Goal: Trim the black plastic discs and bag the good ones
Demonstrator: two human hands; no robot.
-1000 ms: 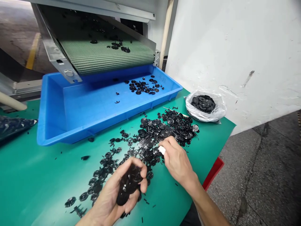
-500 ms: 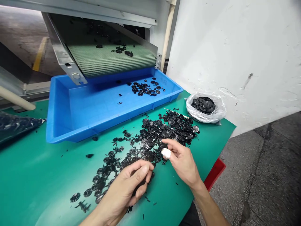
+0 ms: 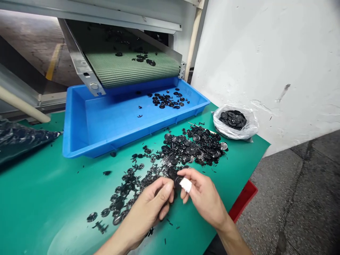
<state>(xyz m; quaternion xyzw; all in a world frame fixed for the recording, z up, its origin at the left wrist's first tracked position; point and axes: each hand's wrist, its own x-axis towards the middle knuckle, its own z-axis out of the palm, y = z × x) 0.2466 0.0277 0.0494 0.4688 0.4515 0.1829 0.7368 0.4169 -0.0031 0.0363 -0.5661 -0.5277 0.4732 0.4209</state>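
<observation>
Both hands have come together above the front of the scatter since the earlier frame, with the left hand lifted off the parts and the right hand drawn in beside it. The right hand pinches a black plastic disc between its thumb and fingers, and the disc sits just beside the left fingertips. White tape wraps one finger of the right hand. The left hand is clenched, its fingers curled in toward the palm; whatever it may hold is hidden from view.

Below and ahead of the hands, a pile of black plastic discs spreads across a green surface, trailing toward the lower left with short black pieces among it. A blue plastic tray stands on the surface, with a cluster of black parts on its floor under the end of a green conveyor belt, which carries a few more. To the right, a clear plastic bag holds more discs against a white wall. A dark bag lies at the left edge of the surface, and a red crate shows past its front edge.
</observation>
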